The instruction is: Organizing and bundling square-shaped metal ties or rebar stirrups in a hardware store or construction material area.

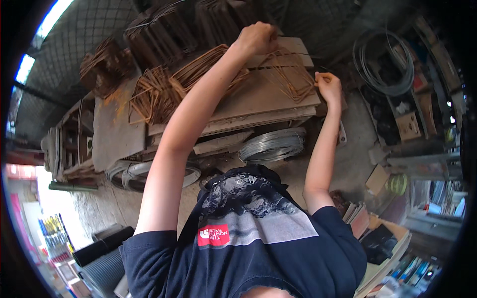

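Several rusty square rebar stirrups (293, 82) lie in a small loose bunch at the right end of a board-topped bench (233, 107). My left hand (257, 38) reaches over the bench to the far side of this bunch. Its fingers are curled closed, and what they hold is hidden. At the bunch's right corner my right hand (329, 89) is raised with thumb and fingers pinched together; anything between them is too thin to make out. A thicker stack of rusty stirrups (201, 69) rests under my left forearm, beside a jumbled pile of them (154, 94).
More rusty stirrup bundles (159, 39) stand along the back by a mesh fence (69, 59). Below the bench edge sits a silver wire coil (272, 145), with grey coils (149, 174) farther left. A wire loop (385, 64) hangs at right. An open cardboard box (397, 243) is beside me.
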A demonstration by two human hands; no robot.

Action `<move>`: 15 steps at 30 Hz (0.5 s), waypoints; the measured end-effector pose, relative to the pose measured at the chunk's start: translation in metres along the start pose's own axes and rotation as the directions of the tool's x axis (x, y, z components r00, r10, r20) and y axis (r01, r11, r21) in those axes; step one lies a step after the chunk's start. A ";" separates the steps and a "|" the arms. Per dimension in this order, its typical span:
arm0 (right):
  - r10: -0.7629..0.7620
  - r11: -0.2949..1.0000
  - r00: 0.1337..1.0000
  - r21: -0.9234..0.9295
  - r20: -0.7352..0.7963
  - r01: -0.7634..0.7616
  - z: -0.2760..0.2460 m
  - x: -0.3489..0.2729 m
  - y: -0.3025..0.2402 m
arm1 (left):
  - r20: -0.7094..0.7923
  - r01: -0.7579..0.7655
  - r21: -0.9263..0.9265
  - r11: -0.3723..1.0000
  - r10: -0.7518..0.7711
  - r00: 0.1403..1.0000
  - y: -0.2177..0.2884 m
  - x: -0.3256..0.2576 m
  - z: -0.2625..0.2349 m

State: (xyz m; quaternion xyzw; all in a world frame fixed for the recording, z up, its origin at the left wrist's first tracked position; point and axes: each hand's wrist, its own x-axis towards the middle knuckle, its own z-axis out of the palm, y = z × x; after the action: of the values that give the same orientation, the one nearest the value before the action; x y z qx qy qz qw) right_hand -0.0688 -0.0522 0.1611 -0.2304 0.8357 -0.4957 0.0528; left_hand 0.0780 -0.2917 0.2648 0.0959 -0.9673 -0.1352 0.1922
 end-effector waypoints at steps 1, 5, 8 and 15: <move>-0.005 0.996 0.999 -0.085 -0.032 0.002 -0.003 -0.008 -0.004 | 0.048 -0.008 0.058 0.998 0.005 0.999 0.003 0.005 0.017; -0.024 0.987 0.999 -0.160 -0.049 0.016 -0.010 -0.034 0.011 | 0.219 0.171 0.194 0.966 -0.213 0.952 0.011 0.021 0.070; -0.043 0.988 0.999 -0.150 0.000 0.042 -0.001 -0.042 0.017 | 0.191 0.320 0.193 0.928 -0.355 0.915 -0.004 0.020 0.102; -0.017 0.975 0.997 -0.218 0.072 0.032 0.014 -0.040 0.017 | 0.297 0.390 0.256 0.885 -0.456 0.839 -0.019 0.018 0.129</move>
State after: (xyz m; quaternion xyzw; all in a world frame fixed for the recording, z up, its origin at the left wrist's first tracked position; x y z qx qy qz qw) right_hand -0.0343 -0.0389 0.1334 -0.2624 0.8800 -0.3928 0.0501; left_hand 0.0129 -0.2853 0.1503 0.2996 -0.9486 -0.0984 -0.0267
